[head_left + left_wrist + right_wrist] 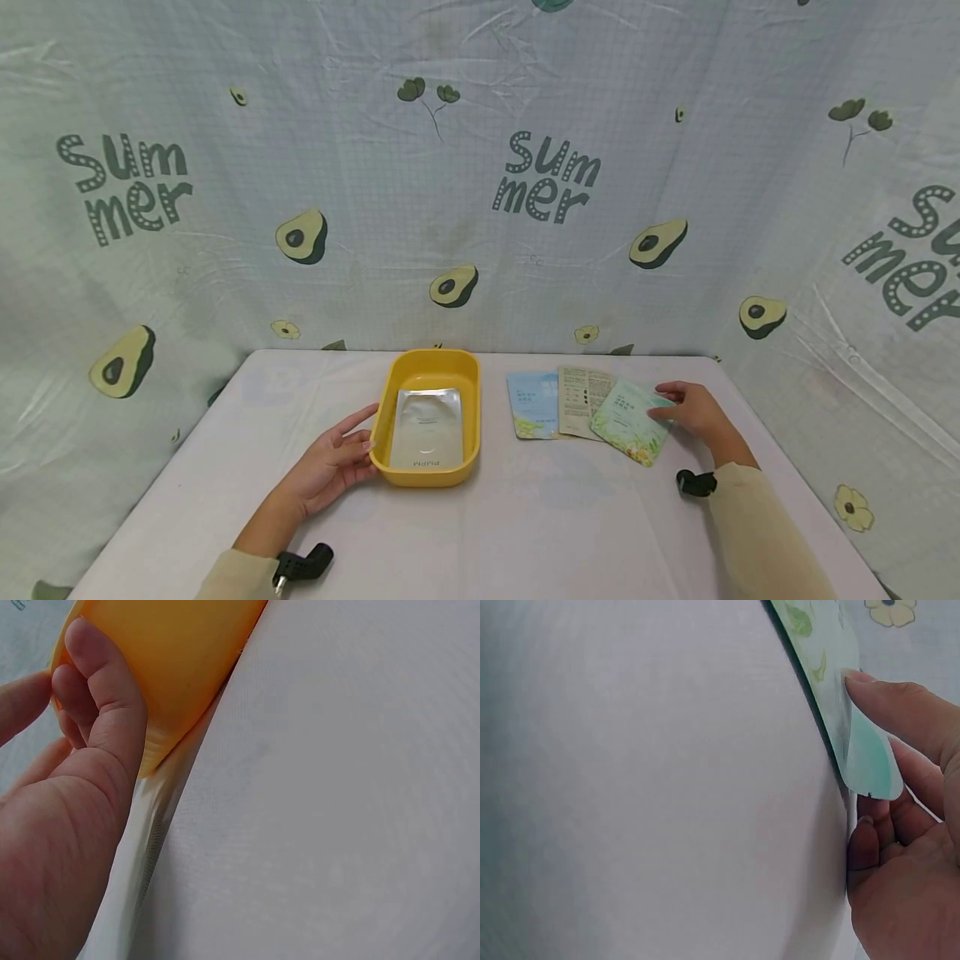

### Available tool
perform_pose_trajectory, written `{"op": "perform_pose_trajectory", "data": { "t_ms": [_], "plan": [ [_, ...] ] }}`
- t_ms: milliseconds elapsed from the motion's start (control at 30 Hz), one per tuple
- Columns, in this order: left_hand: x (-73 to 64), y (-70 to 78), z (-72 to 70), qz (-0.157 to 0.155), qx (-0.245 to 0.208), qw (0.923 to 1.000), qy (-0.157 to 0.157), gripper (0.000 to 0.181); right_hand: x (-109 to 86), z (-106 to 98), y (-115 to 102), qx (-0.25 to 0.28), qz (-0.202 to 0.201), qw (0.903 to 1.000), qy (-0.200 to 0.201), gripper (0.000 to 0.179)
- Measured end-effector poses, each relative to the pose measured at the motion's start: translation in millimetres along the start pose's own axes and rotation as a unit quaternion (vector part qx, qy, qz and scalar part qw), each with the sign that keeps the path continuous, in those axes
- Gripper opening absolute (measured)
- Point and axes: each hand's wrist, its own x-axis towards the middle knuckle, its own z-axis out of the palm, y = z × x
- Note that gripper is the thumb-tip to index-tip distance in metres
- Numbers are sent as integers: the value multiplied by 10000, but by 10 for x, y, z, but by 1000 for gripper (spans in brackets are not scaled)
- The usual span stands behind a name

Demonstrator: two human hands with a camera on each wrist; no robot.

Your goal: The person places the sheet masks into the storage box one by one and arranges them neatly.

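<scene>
My left hand (333, 465) rests its thumb and fingertips against the left side of a yellow tray (427, 478), with the fingers loosely extended. Inside that tray lies a silver-grey sheet mask packet (427, 429), its lettering upside down. To the right, my right hand (697, 414) pinches the upper right edge of a green floral sheet mask packet (628, 421). The right wrist view shows the thumb on top of the packet, its edge bending up, and the other fingers below. The green packet overlaps a beige packet (581, 400), which overlaps a blue packet (534, 400).
A white cloth-covered table (540, 533) carries everything. Behind and at both sides hangs a pale curtain (480, 233) printed with avocados and lettering. Black wrist cameras are strapped at both cuffs.
</scene>
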Motion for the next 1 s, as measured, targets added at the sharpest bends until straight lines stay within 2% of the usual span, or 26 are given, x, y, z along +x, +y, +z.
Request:
{"op": "perform_pose_trajectory", "data": {
  "t_ms": [433,767,1000],
  "plan": [
    [-1,7,1,13,13,10000,-45,76,-41,14,-72,219,-25,9995,-234,80],
    [-3,1,-3,62,-29,9999,-112,76,-95,74,-48,501,-233,9984,-113,75],
    [-6,12,4,20,29,10000,5,76,-136,105,-84,503,-320,9982,52,79]
  ]
}}
